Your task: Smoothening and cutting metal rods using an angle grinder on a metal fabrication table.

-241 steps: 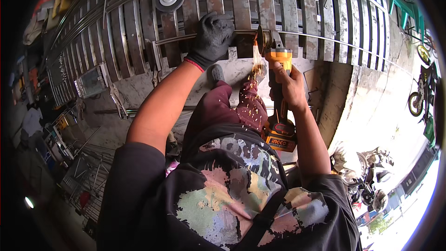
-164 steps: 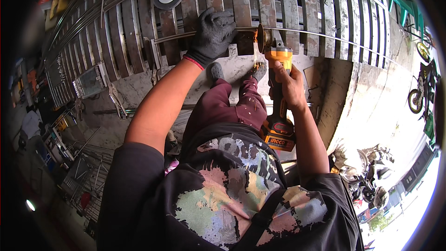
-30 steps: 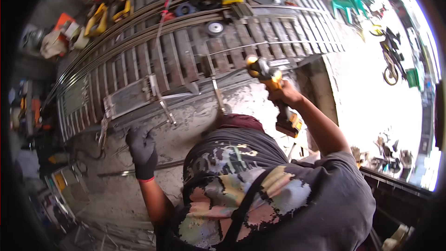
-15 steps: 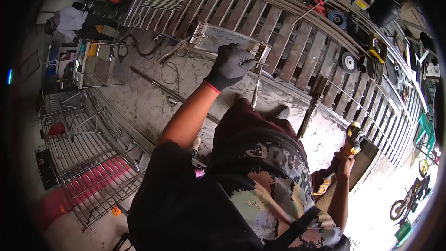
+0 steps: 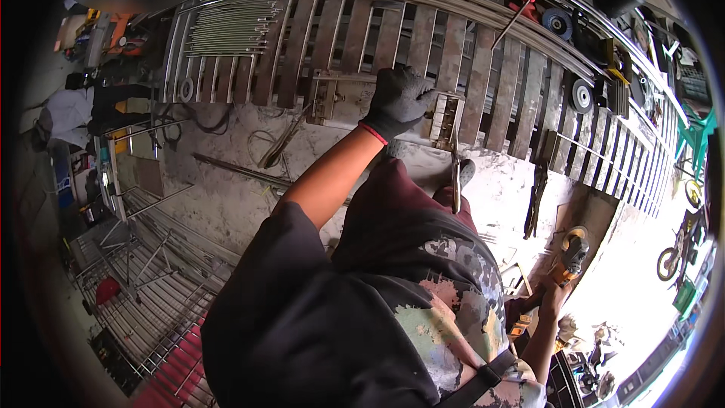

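Gripping the angle grinder (image 5: 575,252) at right, the right hand (image 5: 555,294) wraps round it, disc (image 5: 572,235) just beyond the fingers — its rear partly hidden. The gloved left hand (image 5: 398,102) hides part of a metal plate (image 5: 352,100) — whether its curled fingers hold anything, I cannot tell.

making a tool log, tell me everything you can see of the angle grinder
The angle grinder is black and orange-yellow, its housing apparently plastic. A pale round disc sits at its dark head, and a blocky rear end shows beside the patterned shirt. The bare right hand grips its body, hiding part. It slants, head away from the person, apart from the slatted bench. No sparks show; whether the disc spins cannot be told.
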Tool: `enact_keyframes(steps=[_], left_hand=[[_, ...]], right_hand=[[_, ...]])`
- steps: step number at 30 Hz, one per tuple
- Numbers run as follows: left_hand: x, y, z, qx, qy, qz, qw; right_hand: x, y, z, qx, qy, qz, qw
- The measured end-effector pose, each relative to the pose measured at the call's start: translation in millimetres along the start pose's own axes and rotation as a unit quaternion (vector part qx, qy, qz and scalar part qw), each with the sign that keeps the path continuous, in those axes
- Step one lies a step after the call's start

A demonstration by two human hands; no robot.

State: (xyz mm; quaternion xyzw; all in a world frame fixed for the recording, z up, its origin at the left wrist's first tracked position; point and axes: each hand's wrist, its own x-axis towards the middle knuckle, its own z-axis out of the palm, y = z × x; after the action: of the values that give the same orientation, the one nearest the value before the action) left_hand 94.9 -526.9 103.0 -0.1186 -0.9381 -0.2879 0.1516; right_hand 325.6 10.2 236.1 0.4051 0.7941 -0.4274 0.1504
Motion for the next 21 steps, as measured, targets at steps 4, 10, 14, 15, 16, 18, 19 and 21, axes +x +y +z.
enact_keyframes(steps=[4,10,14,15,16,18,19,21], left_hand=[[2.3,-1.4,6.0,-0.034,0.006,-0.004,0.999],[3.5,-8.0,5.4,-0.074,0.010,0.010,0.997],[-0.1,-8.0,7.1,-0.069,0.024,0.014,0.997],[-1.2,-9.0,5.6,-0.089,0.005,-0.006,0.996],[-2.8,-10.3,7.6,-0.077,0.025,0.004,0.997],[-7.2,-13.8,18.3,-0.070,0.044,0.019,0.996],[-9.1,-15.0,20.7,-0.063,0.023,0.011,0.998],[-11.3,-18.6,25.9,-0.059,0.000,0.004,0.998]], right_hand=[[-37.0,-8.5,20.7,0.014,0.001,0.029,0.999],[-60.6,23.3,20.5,0.097,0.016,0.058,0.993],[-72.1,42.8,23.5,0.098,0.042,0.075,0.991],[-74.3,44.0,25.2,0.092,0.047,0.087,0.991],[-72.3,49.6,26.7,0.126,0.047,0.097,0.986],[-74.1,61.1,25.9,0.134,0.054,0.108,0.984],[-75.2,67.4,26.7,0.139,0.054,0.119,0.982],[-77.9,80.0,29.9,0.143,0.053,0.121,0.981]])
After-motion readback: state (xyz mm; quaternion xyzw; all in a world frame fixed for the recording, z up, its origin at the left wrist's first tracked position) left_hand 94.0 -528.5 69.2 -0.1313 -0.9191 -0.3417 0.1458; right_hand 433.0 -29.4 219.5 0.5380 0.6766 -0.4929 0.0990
